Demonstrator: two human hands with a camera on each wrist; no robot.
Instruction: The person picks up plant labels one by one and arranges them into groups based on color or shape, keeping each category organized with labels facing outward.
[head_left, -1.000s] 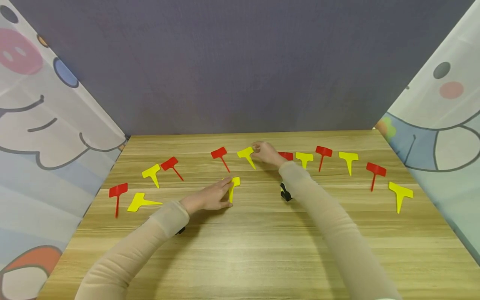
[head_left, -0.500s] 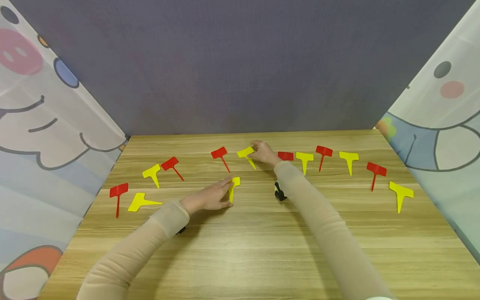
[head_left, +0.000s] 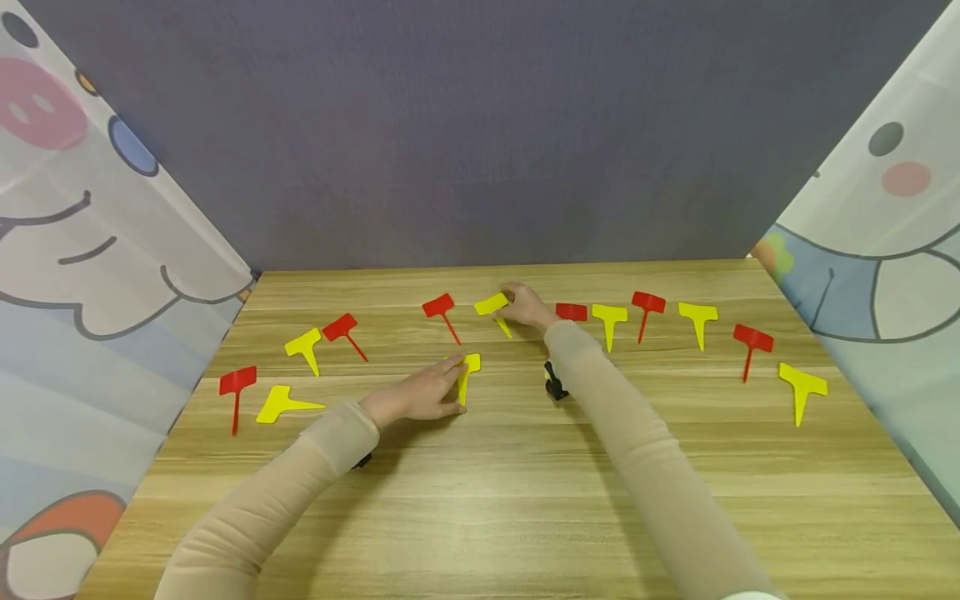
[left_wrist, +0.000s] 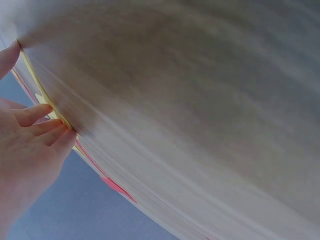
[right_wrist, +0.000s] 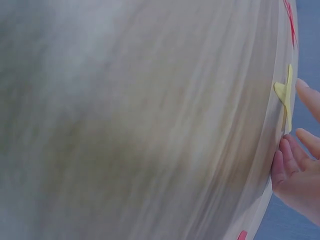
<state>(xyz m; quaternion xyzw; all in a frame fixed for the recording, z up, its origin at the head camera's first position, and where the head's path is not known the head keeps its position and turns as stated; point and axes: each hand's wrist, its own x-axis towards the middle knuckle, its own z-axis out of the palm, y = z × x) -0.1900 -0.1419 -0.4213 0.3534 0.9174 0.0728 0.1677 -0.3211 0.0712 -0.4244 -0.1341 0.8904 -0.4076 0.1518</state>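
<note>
My left hand [head_left: 420, 393] rests on a yellow T-shaped plant label [head_left: 472, 362] lying near the table's middle. Its fingers cover part of the label's head, and the thumb touches the stem's tip. The left wrist view shows that hand [left_wrist: 30, 145] spanning the yellow label [left_wrist: 35, 76] edge-on with fairly straight fingers. Farther back, my right hand [head_left: 527, 306] is at the right end of another yellow plant label [head_left: 490, 305], fingertips overlapping it. From the right wrist, the right hand's [right_wrist: 302, 172] fingers and thumb look spread beside that label [right_wrist: 281, 91].
Several red and yellow plant labels form an arc on the wooden table [head_left: 480, 500]. A red label [head_left: 438, 306] lies left of the right hand; another red one [head_left: 572, 312] sits by the right wrist, its stem hidden. A grey panel [head_left: 480, 133] stands behind the table.
My right hand and forearm have shifted slightly left, with the fingertips reaching farther over the yellow plant label. More of the red label beside the right wrist shows. The left hand stays put.
</note>
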